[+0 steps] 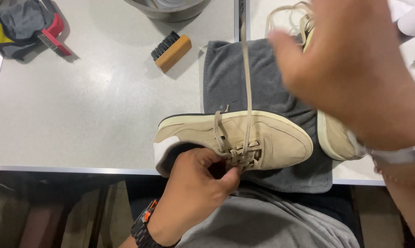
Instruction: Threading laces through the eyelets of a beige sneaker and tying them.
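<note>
Pale grey desk (92,115) under bright light, a seam running down it near the far edge. Near the front edge, on a dark grey towel (267,78), a beige suede sneaker (267,138) lies on its side, white heel tab toward the left. My left hand (196,190), a black watch with an orange accent (143,227) at the wrist, is closed in a pinch on the shoe's opening at the eyelets. A beige lace (247,87) runs taut from the eyelets toward the far edge, up to my right hand (354,69), which is raised and blurred; I cannot tell how its fingers are set. A second beige sneaker (336,138) sits just beside the first, partly hidden by that arm. Toward the far edge lies a wooden brush with black bristles (171,51); at the far left corner, a red brush (53,34) on bunched cloths (14,25).
</note>
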